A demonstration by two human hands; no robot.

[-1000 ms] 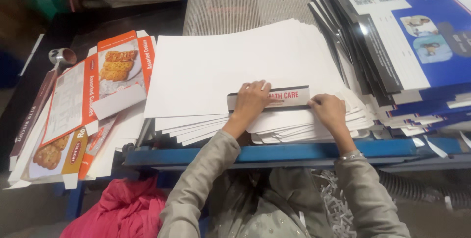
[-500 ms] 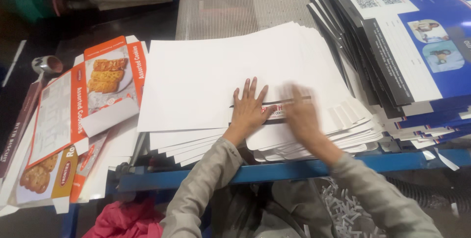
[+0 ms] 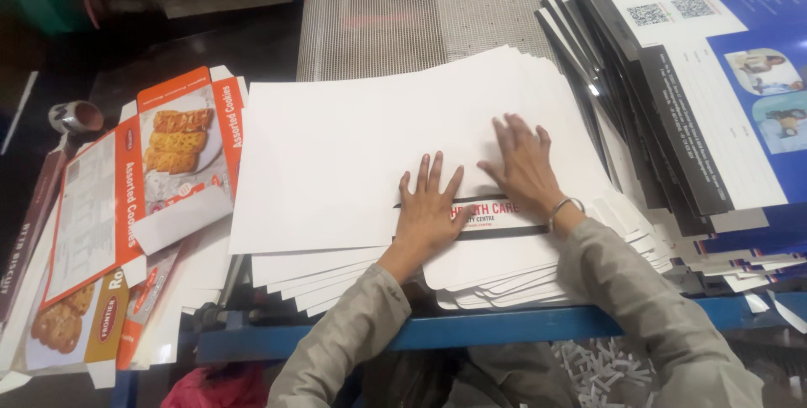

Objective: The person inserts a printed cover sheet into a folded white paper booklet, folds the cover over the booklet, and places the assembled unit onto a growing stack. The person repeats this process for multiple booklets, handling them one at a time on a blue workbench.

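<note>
A thick stack of large white card sheets (image 3: 370,139) lies on the blue-edged table (image 3: 504,324) in front of me. My left hand (image 3: 429,206) rests flat, fingers spread, on the near edge of the top sheet, beside a printed flap with a black band (image 3: 496,221). My right hand (image 3: 525,164), with a metal bangle at the wrist, presses flat on the white sheet a little farther right and away from me. Neither hand grips anything.
Flattened orange cookie cartons (image 3: 143,189) fan out at the left. A tall slanted pile of blue and white printed boards (image 3: 689,80) stands at the right. A mesh conveyor belt (image 3: 420,21) runs behind. Paper scraps (image 3: 605,370) lie below the table edge.
A second ago both hands held the printed flap at the near edge. Since then the right hand swept left and forward and now lies flat on the top sheet; the left hand has flattened.
</note>
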